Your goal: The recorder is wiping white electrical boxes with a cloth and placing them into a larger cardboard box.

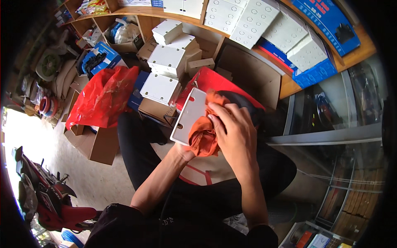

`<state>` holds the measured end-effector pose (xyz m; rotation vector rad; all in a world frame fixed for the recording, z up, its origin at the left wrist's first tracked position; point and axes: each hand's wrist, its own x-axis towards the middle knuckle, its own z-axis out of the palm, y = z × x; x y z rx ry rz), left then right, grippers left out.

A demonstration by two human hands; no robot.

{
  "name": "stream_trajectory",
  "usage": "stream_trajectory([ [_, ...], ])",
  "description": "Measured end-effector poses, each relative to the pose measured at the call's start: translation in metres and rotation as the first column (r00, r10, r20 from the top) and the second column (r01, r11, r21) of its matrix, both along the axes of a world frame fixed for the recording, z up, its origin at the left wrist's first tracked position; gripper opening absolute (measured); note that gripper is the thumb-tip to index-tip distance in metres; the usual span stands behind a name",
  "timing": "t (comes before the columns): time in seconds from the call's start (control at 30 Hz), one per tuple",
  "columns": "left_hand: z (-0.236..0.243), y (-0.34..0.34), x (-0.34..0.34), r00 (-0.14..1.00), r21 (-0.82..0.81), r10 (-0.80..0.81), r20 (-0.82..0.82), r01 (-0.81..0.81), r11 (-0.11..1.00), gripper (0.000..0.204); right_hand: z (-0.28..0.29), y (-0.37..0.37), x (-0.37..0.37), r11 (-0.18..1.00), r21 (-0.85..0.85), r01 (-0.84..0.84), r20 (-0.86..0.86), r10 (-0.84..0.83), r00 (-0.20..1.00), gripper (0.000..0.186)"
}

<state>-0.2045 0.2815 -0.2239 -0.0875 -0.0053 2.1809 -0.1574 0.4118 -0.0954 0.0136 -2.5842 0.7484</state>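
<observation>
A white rectangular electrical box (190, 113) is held tilted above my lap, with slots showing near its left edge. My left hand (184, 152) grips it from below; most of those fingers are hidden behind the box and the cloth. Across the right part of the box lies a crumpled orange cloth (204, 138). My right hand (238, 130) is closed on this cloth, its bent fingers pressing it against the box. Just beyond sits a red plastic stool or tub (205, 78), partly covered by a dark item.
Stacked white boxes (161, 88) stand ahead on cardboard. A red plastic bag (105, 97) rests over an open carton (103, 144) at left. More white boxes fill the wooden shelf (231, 35). A glass cabinet (326, 136) borders the right; a motorbike (58, 202) stands at lower left.
</observation>
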Motion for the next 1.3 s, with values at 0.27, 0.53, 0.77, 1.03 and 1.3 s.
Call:
stream_trajectory([
  [0.27, 0.001, 0.009, -0.004, 0.984, 0.273, -0.078, -0.160, 0.120, 0.954, 0.051, 0.038, 0.013, 0.010, 0.847, -0.472, -0.245, 0.214, 0.380, 0.900, 0.068],
  [0.53, 0.024, 0.017, 0.006, 0.990, 0.062, 0.042, -0.132, -0.034, 0.997, 0.055, -0.004, 0.014, 0.018, 0.954, 0.144, -0.264, 0.144, 0.244, 0.959, 0.053],
  [0.77, 0.024, 0.023, 0.013, 0.981, 0.004, 0.048, -0.189, -0.048, 0.999, 0.054, -0.022, -0.038, 0.018, 0.933, -0.033, -0.358, 0.105, 0.360, 0.927, 0.053],
  [1.03, 0.030, 0.012, 0.015, 0.947, -0.106, 0.036, -0.319, -0.073, 0.992, 0.056, -0.014, -0.048, 0.022, 0.951, 0.030, -0.308, 0.105, 0.304, 0.947, 0.055],
  [1.3, 0.036, 0.019, -0.007, 0.865, -0.231, -0.076, -0.497, -0.048, 0.972, 0.059, -0.027, -0.024, -0.005, 0.987, 0.114, -0.116, 0.048, 0.111, 0.993, 0.054],
])
